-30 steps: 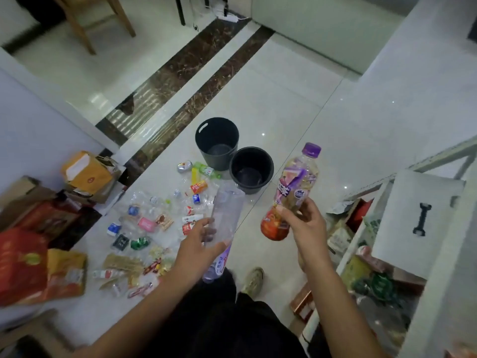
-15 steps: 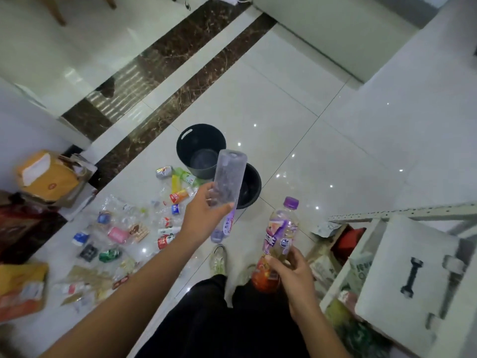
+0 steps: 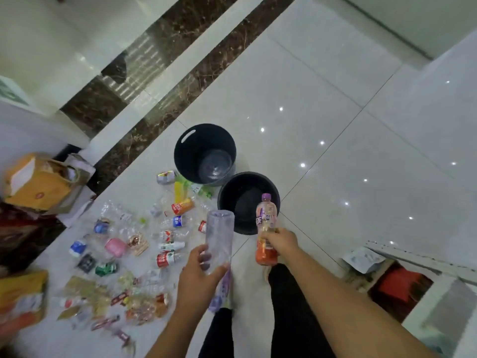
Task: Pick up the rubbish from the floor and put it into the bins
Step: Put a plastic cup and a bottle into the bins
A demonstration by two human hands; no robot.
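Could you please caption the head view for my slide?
Left hand holds a clear bottle, right hand a purple-capped bottle near two black bins.

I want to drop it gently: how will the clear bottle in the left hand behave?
The clear bottle looks empty, so probably light. Its see-through wall may dent under the fingers. Round, it would likely roll on the glossy floor.

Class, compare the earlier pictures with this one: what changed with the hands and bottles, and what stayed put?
The right hand has carried the purple-capped bottle forward, so its cap overlaps the near bin. The left hand has drawn the clear bottle back from the bins. Neither grip released. The near bin, far bin and floor litter stayed put.
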